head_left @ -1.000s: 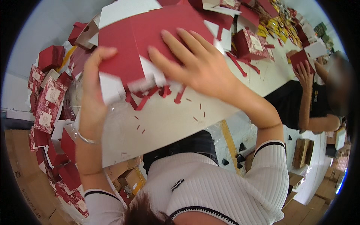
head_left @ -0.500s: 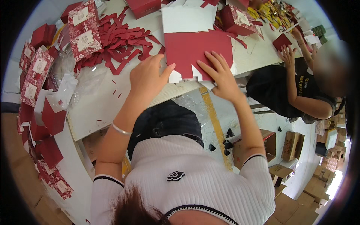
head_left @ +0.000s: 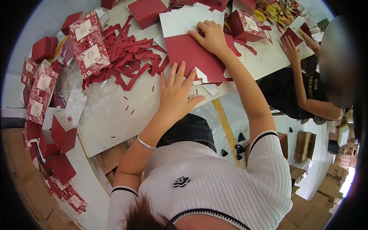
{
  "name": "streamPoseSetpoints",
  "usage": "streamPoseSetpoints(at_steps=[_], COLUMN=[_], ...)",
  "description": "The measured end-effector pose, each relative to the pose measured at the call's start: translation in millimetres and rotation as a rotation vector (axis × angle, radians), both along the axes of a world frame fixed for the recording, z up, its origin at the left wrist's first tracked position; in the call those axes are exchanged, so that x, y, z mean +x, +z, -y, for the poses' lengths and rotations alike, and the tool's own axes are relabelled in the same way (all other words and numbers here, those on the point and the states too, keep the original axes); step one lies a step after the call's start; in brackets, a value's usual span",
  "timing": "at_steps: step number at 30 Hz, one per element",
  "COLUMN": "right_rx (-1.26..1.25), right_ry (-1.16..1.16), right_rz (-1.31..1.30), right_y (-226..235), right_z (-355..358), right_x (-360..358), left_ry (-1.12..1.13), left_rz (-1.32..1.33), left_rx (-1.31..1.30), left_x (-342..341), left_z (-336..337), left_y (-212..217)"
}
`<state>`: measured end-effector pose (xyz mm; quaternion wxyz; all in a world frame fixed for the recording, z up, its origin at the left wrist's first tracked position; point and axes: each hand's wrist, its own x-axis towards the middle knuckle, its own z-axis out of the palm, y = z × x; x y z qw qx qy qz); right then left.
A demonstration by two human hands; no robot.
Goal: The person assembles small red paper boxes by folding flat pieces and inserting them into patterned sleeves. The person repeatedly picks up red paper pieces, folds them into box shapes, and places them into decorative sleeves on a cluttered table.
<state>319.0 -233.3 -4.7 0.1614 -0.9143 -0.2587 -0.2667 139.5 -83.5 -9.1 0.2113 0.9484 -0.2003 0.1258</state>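
Observation:
A flat die-cut box blank (head_left: 184, 50), red with a white panel along its far side, lies near the front edge of the table. My left hand (head_left: 175, 90) rests at its near left corner, fingers spread and fingertips on the red face. Farther up, my right hand (head_left: 211, 37) lies where red meets white. Its thumb is stretched out to the left and its fingers are slightly bent, pressing on the sheet without gripping it. Small white notched tabs (head_left: 200, 74) stick out at the near edge. Other sheets show partly beneath the blank.
A heap of red ribbon-like strips (head_left: 130, 53) lies left of the blank. A patterned box (head_left: 90, 44) stands beyond it, with a plain red box (head_left: 147, 13) behind. Finished-looking boxes crowd the left table. A co-worker (head_left: 306, 84) handles a red box at right.
My right hand has moved from the near right edge up to the white panel. My left hand has shifted right and lower, its fingers now spread. The blank has turned slightly.

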Motion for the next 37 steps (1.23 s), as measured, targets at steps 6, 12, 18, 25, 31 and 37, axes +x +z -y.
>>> streamPoseSetpoints(at_steps=[6,12,18,25,31,37], right_rx=[-0.015,0.087,-0.015,0.033,0.129,-0.015], right_ry=[0.053,0.187,-0.058,-0.154,0.095,0.267], right_rz=[0.416,0.212,0.084,0.269,0.2,-0.037], right_y=[14,-1,8,106,143,166], right_z=[-2,-6,-26,-61,-124,-170], right_x=[0,-3,-2,-64,-119,-143], left_ry=[-0.022,0.013,0.032,0.31,0.338,0.173], left_rz=[-0.03,-0.018,0.03,0.21,0.329,0.5], left_rx=[-0.399,-0.333,-0.237,-0.341,-0.759,-1.111], left_x=[9,11,9,5,3,1], left_z=[-4,4,6,-7,-36,-60], left_y=[-2,-10,-15,37,57,60])
